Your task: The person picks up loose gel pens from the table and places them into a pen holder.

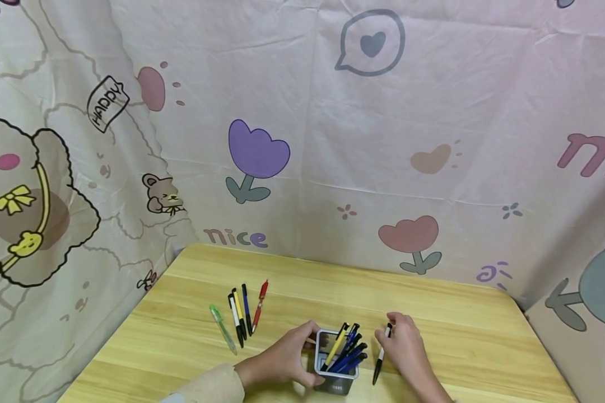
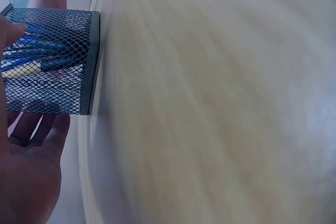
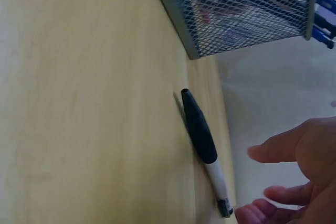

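Observation:
My left hand (image 1: 284,355) grips a dark mesh pen holder (image 1: 336,385), thumb on the near side and fingers around the far side. Several blue pens (image 1: 350,358) and a yellow pen (image 1: 336,346) lean inside it. Through the mesh (image 2: 58,90) their dark ends show in the left wrist view. To the right of the holder, a white pen with a black grip (image 3: 200,135) lies on the table. My right hand (image 1: 405,341) is over its far end, thumb and fingers spread apart. In the right wrist view the fingertips (image 3: 249,214) come close to that end; contact is unclear.
On the wooden table (image 1: 327,291), left of the holder, lie a green pen (image 1: 223,329), a white pen (image 1: 235,319), a yellow pen (image 1: 239,308), a blue pen (image 1: 246,308) and a red pen (image 1: 260,305). A printed cloth (image 1: 307,140) hangs behind the table.

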A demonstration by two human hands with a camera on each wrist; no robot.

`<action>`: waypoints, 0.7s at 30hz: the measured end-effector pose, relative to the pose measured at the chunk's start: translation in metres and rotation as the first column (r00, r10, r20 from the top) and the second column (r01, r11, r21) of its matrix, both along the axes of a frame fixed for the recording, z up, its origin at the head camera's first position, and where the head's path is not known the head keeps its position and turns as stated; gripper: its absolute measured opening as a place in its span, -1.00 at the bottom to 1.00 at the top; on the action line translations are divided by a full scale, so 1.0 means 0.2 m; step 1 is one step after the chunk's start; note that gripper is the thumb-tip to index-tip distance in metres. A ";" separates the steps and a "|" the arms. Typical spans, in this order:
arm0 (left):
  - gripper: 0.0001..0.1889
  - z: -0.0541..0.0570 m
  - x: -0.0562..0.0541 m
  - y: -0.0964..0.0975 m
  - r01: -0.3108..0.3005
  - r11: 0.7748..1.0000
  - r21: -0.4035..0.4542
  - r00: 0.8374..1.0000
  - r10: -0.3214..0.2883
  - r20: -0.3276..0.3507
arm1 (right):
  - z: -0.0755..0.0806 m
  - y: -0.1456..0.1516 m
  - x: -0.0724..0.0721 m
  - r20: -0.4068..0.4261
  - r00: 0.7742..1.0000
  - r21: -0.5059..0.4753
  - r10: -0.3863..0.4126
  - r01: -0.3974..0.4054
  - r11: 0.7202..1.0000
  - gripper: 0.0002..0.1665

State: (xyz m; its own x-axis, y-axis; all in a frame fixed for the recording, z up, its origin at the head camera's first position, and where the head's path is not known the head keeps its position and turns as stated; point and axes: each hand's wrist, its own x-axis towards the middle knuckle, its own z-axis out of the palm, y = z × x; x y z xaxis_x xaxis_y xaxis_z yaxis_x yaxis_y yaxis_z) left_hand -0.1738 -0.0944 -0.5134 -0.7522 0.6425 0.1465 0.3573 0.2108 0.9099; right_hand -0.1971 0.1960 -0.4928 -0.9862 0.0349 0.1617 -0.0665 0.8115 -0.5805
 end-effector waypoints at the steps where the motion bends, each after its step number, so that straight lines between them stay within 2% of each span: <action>1: -0.33 0.00 0.00 0.00 0.000 1.000 0.000 1.000 0.000 0.000 | -0.01 0.00 -0.01 -0.001 1.000 0.025 -0.004 0.004 1.000 -0.37; 10: -0.34 0.00 0.00 0.00 -0.007 1.000 -0.011 1.000 0.006 -0.030 | -0.02 -0.01 -0.05 0.074 0.996 0.072 -0.040 0.035 0.997 -0.28; 21: -0.34 0.00 0.00 0.00 -0.003 1.000 -0.019 1.000 0.002 -0.023 | 0.00 0.01 -0.09 0.146 0.989 0.117 0.002 -0.019 0.993 -0.34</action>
